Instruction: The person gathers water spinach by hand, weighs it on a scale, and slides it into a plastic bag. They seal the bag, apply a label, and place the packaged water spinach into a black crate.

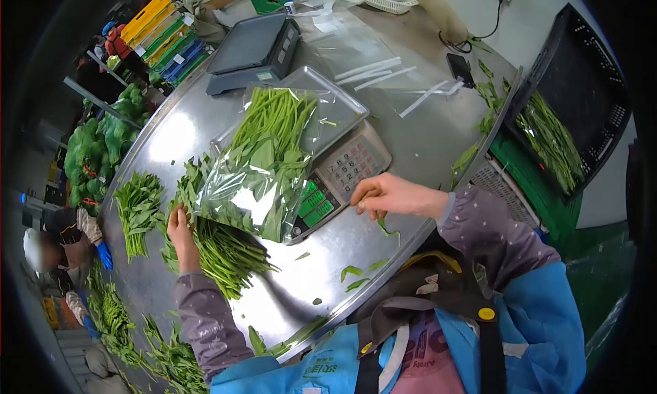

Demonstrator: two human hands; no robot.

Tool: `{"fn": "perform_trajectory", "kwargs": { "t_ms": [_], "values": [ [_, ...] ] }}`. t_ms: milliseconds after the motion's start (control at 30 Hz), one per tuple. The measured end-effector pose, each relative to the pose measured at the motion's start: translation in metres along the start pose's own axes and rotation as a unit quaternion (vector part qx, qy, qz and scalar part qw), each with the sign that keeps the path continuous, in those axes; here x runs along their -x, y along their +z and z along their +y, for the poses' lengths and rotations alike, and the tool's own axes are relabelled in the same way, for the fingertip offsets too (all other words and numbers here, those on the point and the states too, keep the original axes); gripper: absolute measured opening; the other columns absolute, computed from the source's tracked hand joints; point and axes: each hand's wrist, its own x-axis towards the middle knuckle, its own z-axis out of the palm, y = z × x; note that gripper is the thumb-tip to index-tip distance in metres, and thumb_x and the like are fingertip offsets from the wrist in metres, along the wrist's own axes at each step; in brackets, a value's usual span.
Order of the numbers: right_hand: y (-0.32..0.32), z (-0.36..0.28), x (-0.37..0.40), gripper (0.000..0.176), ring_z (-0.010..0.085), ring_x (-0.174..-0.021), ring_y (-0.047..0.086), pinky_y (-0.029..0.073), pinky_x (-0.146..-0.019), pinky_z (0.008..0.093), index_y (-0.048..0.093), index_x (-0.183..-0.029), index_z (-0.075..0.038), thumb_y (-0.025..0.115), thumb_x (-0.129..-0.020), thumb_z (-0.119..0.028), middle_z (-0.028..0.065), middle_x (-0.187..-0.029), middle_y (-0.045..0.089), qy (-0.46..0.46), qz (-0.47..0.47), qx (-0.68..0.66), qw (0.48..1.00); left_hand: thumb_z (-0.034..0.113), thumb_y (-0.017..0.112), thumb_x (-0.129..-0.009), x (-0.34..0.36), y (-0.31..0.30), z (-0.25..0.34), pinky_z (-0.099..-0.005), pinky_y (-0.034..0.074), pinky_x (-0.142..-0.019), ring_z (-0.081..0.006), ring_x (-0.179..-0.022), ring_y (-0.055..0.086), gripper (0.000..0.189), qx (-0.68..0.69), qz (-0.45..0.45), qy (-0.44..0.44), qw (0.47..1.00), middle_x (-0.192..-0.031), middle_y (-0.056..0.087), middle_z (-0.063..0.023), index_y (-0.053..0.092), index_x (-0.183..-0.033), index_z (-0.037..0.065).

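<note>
A: What are your hands doing?

B: My right hand (383, 194) is pinching a thin green strip (389, 231) between curled fingers, and the strip is dangling below them. My left hand (182, 231) is curling its fingers beside the clear bag (254, 204); I'm unable to tell whether it is grasping film or leaves.

A: Where is the bag lying, and how is it looking?

B: It's resting between my hands, on the metal tray (349, 99) of the scale (350, 162). The film is shining and creasing, with white glare streaking its lower part. Inside, pale green stems (274, 113) are bunching at the far end, while broader, darker leaves (270, 158) are spreading toward me.

A: Anything near the left hand?

B: A loose bunch (229, 257) is lying just beside it on the worktop (287, 295), its cut stems fanning toward me. Another bunch (139, 209) is lying farther left.
</note>
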Motion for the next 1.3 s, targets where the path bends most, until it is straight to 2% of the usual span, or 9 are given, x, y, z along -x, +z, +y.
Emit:
{"fn": "perform_trajectory", "kwargs": {
  "t_ms": [367,433,533,633,800,967,1067,1167,1300],
  "values": [
    [0.0,0.034,0.0,0.023,0.0093,-0.071,0.055,0.046,-0.061,0.0224,0.055,-0.104,0.0,0.05,-0.086,-0.014,0.0057,-0.09,0.059,0.046,0.025,-0.044,0.998,0.035,0.066,-0.076,0.09,0.028,0.049,-0.045,0.03,-0.099,-0.0279,-0.125,0.031,0.073,-0.109,-0.103,0.237,0.96,-0.134,0.033,-0.0152,0.029,-0.135,0.014],
    [-0.003,0.033,0.006,0.023,0.0099,-0.07,0.054,0.045,-0.06,0.0231,0.055,-0.101,0.0,0.051,-0.086,-0.016,0.0055,-0.09,0.059,0.046,0.039,-0.051,0.997,0.028,0.068,-0.072,0.109,0.038,0.039,-0.05,0.026,-0.101,-0.03,-0.126,0.027,0.075,-0.25,-0.08,0.462,0.847,-0.134,0.031,-0.013,0.03,-0.135,0.016],
    [-0.008,0.041,0.013,0.022,0.0103,-0.069,0.054,0.044,-0.059,0.0237,0.056,-0.099,0.0,0.052,-0.086,-0.017,0.0052,-0.089,0.058,0.046,0.057,-0.059,0.996,0.025,0.071,-0.066,0.123,0.053,0.01,-0.0533,0.021,-0.102,-0.0319,-0.127,0.025,0.079,-0.377,-0.067,0.586,0.714,-0.133,0.03,-0.012,0.031,-0.134,0.018],
    [-0.013,0.045,0.019,0.021,0.01,-0.07,0.053,0.043,-0.059,0.0236,0.056,-0.099,0.0,0.052,-0.086,-0.016,0.0051,-0.089,0.058,0.049,0.064,-0.063,0.995,0.029,0.076,-0.058,0.124,0.072,0.004,-0.0537,0.019,-0.103,-0.0336,-0.126,0.025,0.088,-0.427,-0.027,0.58,0.693,-0.133,0.028,-0.0134,0.032,-0.133,0.019],
    [-0.027,0.046,0.023,0.021,0.0091,-0.069,0.052,0.043,-0.059,0.0229,0.055,-0.099,0.0,0.053,-0.085,-0.015,0.0048,-0.086,0.058,0.051,0.064,-0.075,0.994,-0.001,0.055,-0.078,0.117,0.108,0.06,-0.0509,0.018,-0.105,-0.0189,-0.104,0.054,0.026,-0.464,-0.023,0.584,0.666,-0.106,0.063,0.0025,0.065,-0.097,0.016],
    [-0.051,0.02,0.024,0.056,0.0248,-0.101,0.051,0.043,-0.083,0.0342,0.041,-0.12,0.002,0.067,-0.075,-0.02,0.0166,-0.113,0.051,-0.147,0.157,0.022,0.976,0.002,0.054,-0.081,0.124,0.139,0.189,-0.0396,0.043,-0.089,-0.0218,-0.083,0.063,0.019,-0.415,0.006,0.68,0.604,-0.087,0.067,-0.0055,0.065,-0.095,0.008],
    [-0.068,-0.02,0.037,0.095,0.039,-0.123,0.032,0.029,-0.102,0.0435,0.022,-0.134,0.003,0.077,-0.06,-0.023,0.0245,-0.131,0.031,-0.319,0.286,0.244,0.87,-0.002,0.057,-0.071,0.163,0.165,0.273,-0.0371,0.048,-0.07,-0.0279,-0.077,0.061,0.015,-0.398,-0.002,0.734,0.551,-0.077,0.062,-0.0125,0.062,-0.085,0.0],
    [-0.079,-0.043,0.061,0.107,0.0406,-0.124,0.029,0.026,-0.102,0.0445,0.019,-0.135,0.003,0.076,-0.053,-0.034,0.0275,-0.133,0.029,-0.373,0.347,0.285,0.812,-0.005,0.056,-0.065,0.208,0.199,0.328,-0.0362,0.047,-0.075,-0.0303,-0.081,0.061,0.026,-0.398,-0.072,0.669,0.623,-0.084,0.063,-0.0145,0.061,-0.09,-0.002],
    [-0.11,-0.044,0.124,0.092,0.0338,-0.099,0.055,0.042,-0.086,0.0404,0.024,-0.136,-0.004,0.073,-0.065,-0.035,0.0213,-0.113,0.054,-0.267,0.237,0.075,0.931,0.002,0.063,-0.077,0.257,0.286,0.371,-0.0339,0.048,-0.056,-0.0275,-0.063,0.063,0.009,-0.316,-0.168,0.7,0.617,-0.073,0.064,-0.0162,0.065,-0.085,-0.001]
  ]
}}
